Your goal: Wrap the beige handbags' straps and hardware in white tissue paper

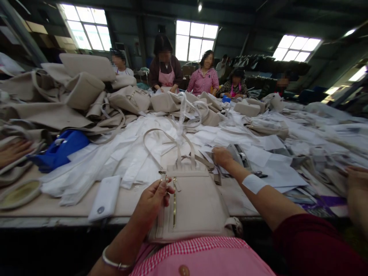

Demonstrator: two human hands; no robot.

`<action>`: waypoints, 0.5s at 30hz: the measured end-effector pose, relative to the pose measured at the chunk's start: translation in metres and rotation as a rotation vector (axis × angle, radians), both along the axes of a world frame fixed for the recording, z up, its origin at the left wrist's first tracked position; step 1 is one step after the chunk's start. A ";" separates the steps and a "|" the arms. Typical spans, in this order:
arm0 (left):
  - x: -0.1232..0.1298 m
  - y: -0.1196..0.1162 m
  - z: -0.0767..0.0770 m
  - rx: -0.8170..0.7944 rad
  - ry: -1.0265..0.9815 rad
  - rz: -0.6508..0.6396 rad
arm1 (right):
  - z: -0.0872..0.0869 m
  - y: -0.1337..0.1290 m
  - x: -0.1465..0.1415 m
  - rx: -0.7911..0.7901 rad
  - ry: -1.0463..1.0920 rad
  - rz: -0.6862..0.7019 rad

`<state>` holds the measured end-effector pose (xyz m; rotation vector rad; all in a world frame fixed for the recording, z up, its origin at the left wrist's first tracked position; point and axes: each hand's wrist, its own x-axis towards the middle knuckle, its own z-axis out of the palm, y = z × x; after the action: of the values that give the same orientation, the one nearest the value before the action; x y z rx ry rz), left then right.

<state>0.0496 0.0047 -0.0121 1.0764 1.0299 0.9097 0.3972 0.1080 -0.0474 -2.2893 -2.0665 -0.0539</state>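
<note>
A beige handbag (pixel 198 199) with a gold zipper lies against my apron, its thin straps stretched out over the table. At the bag's upper left corner, my left hand (pixel 156 193) pinches a small metal clasp (pixel 162 179) between thumb and fingers. Farther forward, my right hand (pixel 222 156) has its fingers curled down at a bunch of grey-beige strips (pixel 205 158); what they grip, if anything, is hidden. Just right of that hand stands a grey tape dispenser (pixel 240 155).
White paper and plastic sheets (pixel 135 142) cover the middle. A white phone (pixel 105 197) and a blue tape dispenser (pixel 64 147) lie left. Beige bags (pixel 86 92) are piled behind. Co-workers (pixel 165 71) stand across the table; other people's hands (pixel 15 151) show at both sides.
</note>
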 end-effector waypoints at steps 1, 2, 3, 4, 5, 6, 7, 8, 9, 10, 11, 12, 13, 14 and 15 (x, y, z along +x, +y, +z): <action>0.000 0.000 0.000 -0.009 -0.010 0.009 | 0.005 -0.002 0.001 0.056 0.000 0.003; 0.000 0.000 0.000 -0.019 -0.016 0.012 | 0.012 -0.003 0.002 0.122 0.010 0.014; 0.000 0.000 -0.001 -0.029 -0.021 0.010 | 0.019 -0.005 0.002 0.213 0.051 0.033; 0.000 0.001 -0.002 -0.036 -0.023 0.011 | 0.026 -0.007 -0.001 0.323 0.137 0.054; 0.000 0.001 -0.003 -0.041 -0.022 0.011 | 0.033 -0.011 -0.005 0.436 0.271 0.069; 0.001 0.000 -0.003 -0.039 -0.017 0.011 | 0.040 -0.015 -0.012 0.530 0.451 0.077; 0.001 -0.001 -0.004 -0.029 -0.005 0.014 | 0.046 -0.021 -0.022 0.597 0.658 0.084; 0.002 -0.002 -0.003 -0.006 0.012 0.022 | 0.051 -0.027 -0.034 0.596 0.863 0.072; 0.003 -0.004 -0.003 0.029 0.037 0.026 | 0.055 -0.035 -0.047 0.539 1.032 0.089; 0.003 -0.007 -0.003 0.079 0.071 0.033 | 0.058 -0.042 -0.060 0.475 1.150 0.119; 0.003 -0.008 -0.003 0.140 0.097 0.042 | 0.060 -0.048 -0.074 0.420 1.205 0.147; 0.003 -0.010 -0.005 0.193 0.135 0.030 | 0.061 -0.053 -0.087 0.388 1.182 0.186; 0.003 -0.011 -0.007 0.255 0.166 0.059 | 0.061 -0.057 -0.099 0.396 1.103 0.252; 0.003 -0.011 -0.010 0.307 0.195 0.060 | 0.060 -0.061 -0.110 0.388 1.006 0.360; 0.003 -0.010 -0.013 0.336 0.212 0.048 | 0.059 -0.064 -0.119 0.346 0.906 0.478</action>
<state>0.0528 -0.0056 -0.0253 1.4582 1.1040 1.0488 0.2779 0.0445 0.0115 -1.2089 -1.8081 0.4996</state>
